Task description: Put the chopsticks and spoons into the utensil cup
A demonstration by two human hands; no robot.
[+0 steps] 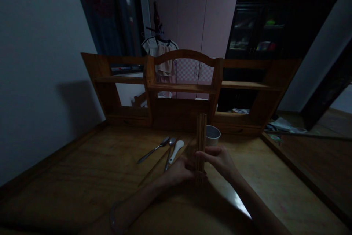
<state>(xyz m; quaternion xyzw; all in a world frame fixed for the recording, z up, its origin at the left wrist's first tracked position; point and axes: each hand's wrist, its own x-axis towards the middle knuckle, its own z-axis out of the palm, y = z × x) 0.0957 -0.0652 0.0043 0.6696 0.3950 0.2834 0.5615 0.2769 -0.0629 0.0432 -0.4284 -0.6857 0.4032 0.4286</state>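
A bundle of several wooden chopsticks stands upright between my two hands above the desk. My left hand closes on its lower part, and my right hand grips it a little higher from the right side. Just behind the bundle sits a white cup, partly covered by the chopsticks and my right hand. To the left lie a white ceramic spoon, a metal spoon, a longer metal spoon and a thin wooden chopstick. My left hand is close to the ceramic spoon's handle.
A wooden shelf unit rises along the back edge of the wooden desk. On the left is a pale wall. A raised wooden edge runs along the right side. The room is dim.
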